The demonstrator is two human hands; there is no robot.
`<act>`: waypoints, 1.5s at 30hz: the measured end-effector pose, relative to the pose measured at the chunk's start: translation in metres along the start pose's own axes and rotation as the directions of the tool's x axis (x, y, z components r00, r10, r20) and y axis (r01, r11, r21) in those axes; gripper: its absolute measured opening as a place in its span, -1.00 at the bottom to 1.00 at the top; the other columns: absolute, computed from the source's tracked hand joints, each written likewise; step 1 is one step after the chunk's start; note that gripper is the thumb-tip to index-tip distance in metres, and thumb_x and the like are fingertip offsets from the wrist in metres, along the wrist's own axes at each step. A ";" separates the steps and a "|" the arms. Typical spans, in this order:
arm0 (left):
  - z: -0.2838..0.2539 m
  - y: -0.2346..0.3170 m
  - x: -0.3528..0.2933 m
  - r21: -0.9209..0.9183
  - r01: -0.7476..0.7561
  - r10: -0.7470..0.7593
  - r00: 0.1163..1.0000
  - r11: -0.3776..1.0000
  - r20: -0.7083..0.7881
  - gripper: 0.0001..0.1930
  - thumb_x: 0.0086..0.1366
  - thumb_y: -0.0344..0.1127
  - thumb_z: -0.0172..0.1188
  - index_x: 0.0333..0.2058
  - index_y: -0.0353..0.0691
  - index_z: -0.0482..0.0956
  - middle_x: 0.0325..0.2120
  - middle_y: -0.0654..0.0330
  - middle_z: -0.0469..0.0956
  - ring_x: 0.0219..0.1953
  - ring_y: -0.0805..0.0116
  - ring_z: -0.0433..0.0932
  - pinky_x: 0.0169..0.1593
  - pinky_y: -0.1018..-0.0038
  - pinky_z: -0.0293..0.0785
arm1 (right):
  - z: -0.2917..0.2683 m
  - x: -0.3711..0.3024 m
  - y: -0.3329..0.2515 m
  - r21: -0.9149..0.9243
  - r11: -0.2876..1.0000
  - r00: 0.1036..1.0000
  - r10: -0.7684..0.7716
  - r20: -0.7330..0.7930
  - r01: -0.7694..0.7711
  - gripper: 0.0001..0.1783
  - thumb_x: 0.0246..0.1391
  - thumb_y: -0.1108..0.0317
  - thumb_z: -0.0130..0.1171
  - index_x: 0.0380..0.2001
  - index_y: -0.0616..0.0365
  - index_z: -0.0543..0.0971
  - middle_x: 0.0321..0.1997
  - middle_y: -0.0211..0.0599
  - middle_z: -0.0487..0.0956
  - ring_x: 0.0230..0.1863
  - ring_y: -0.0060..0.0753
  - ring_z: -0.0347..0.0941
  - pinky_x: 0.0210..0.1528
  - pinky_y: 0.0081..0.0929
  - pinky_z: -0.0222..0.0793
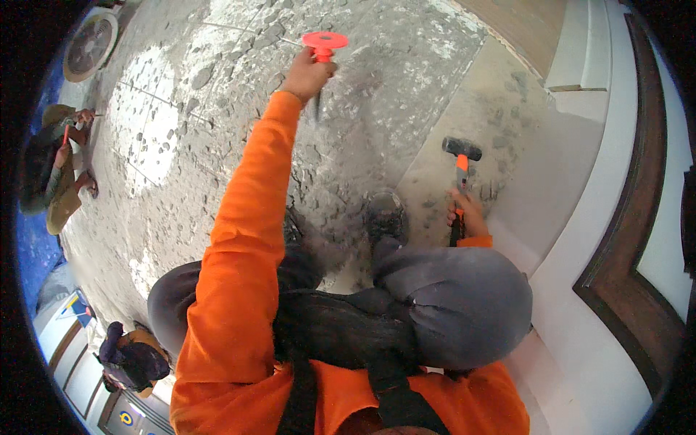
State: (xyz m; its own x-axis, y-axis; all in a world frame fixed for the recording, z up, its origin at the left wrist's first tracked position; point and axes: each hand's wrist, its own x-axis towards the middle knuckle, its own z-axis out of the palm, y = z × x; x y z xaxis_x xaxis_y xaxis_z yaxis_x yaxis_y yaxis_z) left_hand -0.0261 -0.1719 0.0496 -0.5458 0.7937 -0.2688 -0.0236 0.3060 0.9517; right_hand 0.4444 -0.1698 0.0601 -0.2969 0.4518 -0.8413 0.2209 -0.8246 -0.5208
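Stretched out ahead of me, my left hand (308, 75) is closed round a chisel (324, 43) with a round red-orange hand guard. Its dark blade points down beside my wrist, and the tip is blurred. On the right, my right hand (470, 212) grips the black and orange handle of a sledgehammer (462, 149). The hammer's dark steel head is raised over the smoother beige strip of floor, apart from the chisel. Under the chisel lies rough, chipped grey floor (362, 94) strewn with loose chunks.
A white skirting step and wall (573, 196) with dark wooden trim run along my right. Far left, another person (61, 163) crouches holding a red tool; a further person (134, 359) is at lower left. A round fan (90, 47) stands upper left. My shoe (384, 214) rests on debris.
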 end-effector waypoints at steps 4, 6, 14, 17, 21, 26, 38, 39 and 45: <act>0.046 0.027 0.002 0.326 -0.336 0.295 0.940 0.883 0.172 -0.65 0.20 -0.35 0.34 -0.07 -0.28 0.50 -0.30 0.25 0.61 -0.23 0.39 0.59 -0.11 0.41 0.53 | -0.019 -0.004 0.011 -0.040 0.998 0.987 -0.048 -0.154 0.042 -0.67 0.23 0.09 0.28 -0.22 0.12 0.50 -0.57 -0.41 0.43 -0.64 -0.52 0.36 -0.60 -0.48 0.32; 0.074 0.028 0.008 0.171 -0.349 0.301 0.919 0.921 0.253 -0.68 0.21 -0.37 0.34 -0.09 -0.30 0.50 -0.24 0.23 0.64 -0.17 0.39 0.61 -0.04 0.39 0.55 | -0.044 0.014 0.034 -0.305 0.951 0.961 -0.137 -0.241 0.060 -0.64 0.21 0.07 0.30 -0.22 0.15 0.51 -0.57 -0.39 0.45 -0.63 -0.50 0.39 -0.59 -0.46 0.34; 0.029 0.016 0.004 -0.041 -0.118 0.124 0.966 0.992 0.229 -0.68 0.20 -0.43 0.35 -0.07 -0.29 0.55 -0.12 0.19 0.67 -0.09 0.35 0.64 0.01 0.40 0.59 | -0.054 0.052 0.079 -0.480 0.867 0.884 -0.323 -0.339 0.133 -0.58 0.17 0.02 0.34 -0.37 0.21 0.55 -0.59 -0.38 0.48 -0.64 -0.51 0.41 -0.56 -0.47 0.34; -0.038 0.015 0.010 0.212 -0.098 0.068 0.987 0.972 0.146 -0.64 0.20 -0.41 0.36 -0.02 -0.26 0.56 -0.10 0.18 0.67 -0.07 0.35 0.64 -0.02 0.41 0.60 | -0.053 0.056 0.083 -0.508 0.848 0.874 -0.355 -0.333 0.152 -0.59 0.17 0.04 0.33 -0.42 0.20 0.56 -0.61 -0.38 0.48 -0.64 -0.51 0.41 -0.56 -0.47 0.33; -0.065 0.024 0.002 0.886 -0.148 0.392 0.919 0.440 -0.041 -0.69 0.20 -0.36 0.39 -0.09 -0.26 0.62 -0.14 0.18 0.68 -0.12 0.38 0.64 -0.07 0.42 0.61 | -0.036 0.051 0.078 -0.496 0.852 0.879 -0.357 -0.316 0.168 -0.60 0.18 0.06 0.32 -0.44 0.21 0.55 -0.62 -0.38 0.50 -0.64 -0.52 0.42 -0.56 -0.46 0.33; -0.015 0.050 -0.008 0.289 -0.224 0.222 0.974 0.931 0.040 -0.68 0.23 -0.29 0.36 -0.07 -0.27 0.62 -0.17 0.17 0.69 -0.14 0.34 0.65 -0.01 0.40 0.58 | -0.064 0.069 0.096 -0.675 0.712 0.782 -0.528 -0.330 0.195 -0.62 0.15 0.07 0.34 -0.44 0.21 0.58 -0.62 -0.34 0.53 -0.63 -0.48 0.45 -0.51 -0.41 0.36; 0.164 0.027 -0.077 0.297 -0.825 0.509 0.538 0.480 0.672 -0.64 0.19 -0.23 0.22 -0.03 -0.12 0.56 -0.04 0.06 0.55 0.06 0.03 0.49 0.16 0.16 0.38 | -0.033 0.028 0.040 -0.177 0.984 0.980 -0.063 -0.189 0.029 -0.62 0.17 0.02 0.34 -0.18 0.10 0.59 -0.46 -0.30 0.60 -0.56 -0.44 0.50 -0.54 -0.45 0.38; 0.162 0.026 -0.080 0.324 -0.827 0.485 0.539 0.459 0.689 -0.64 0.16 -0.22 0.25 -0.05 -0.13 0.56 -0.06 0.06 0.54 0.04 0.03 0.49 0.16 0.16 0.38 | -0.030 0.026 0.035 -0.144 0.989 0.989 0.015 -0.148 -0.037 -0.59 0.18 0.02 0.33 -0.12 0.11 0.56 -0.41 -0.28 0.60 -0.53 -0.43 0.51 -0.55 -0.44 0.38; 0.163 -0.001 -0.073 0.388 -0.722 0.412 0.663 0.573 0.625 -0.61 0.08 -0.12 0.31 -0.10 -0.06 0.55 -0.17 0.13 0.51 -0.04 0.01 0.48 0.07 0.16 0.39 | -0.014 0.025 0.037 0.012 0.999 0.998 0.040 -0.055 -0.040 -0.61 0.17 0.10 0.36 -0.07 0.06 0.51 -0.50 -0.31 0.56 -0.59 -0.44 0.47 -0.62 -0.42 0.34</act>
State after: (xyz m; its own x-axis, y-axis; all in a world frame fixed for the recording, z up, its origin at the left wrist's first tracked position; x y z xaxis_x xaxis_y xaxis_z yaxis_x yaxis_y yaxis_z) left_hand 0.1506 -0.1445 0.0442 0.1514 0.9810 0.1215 0.7053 -0.1933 0.6820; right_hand 0.4582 -0.1844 0.0181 -0.2366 0.4362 -0.8682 0.2212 -0.8459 -0.4853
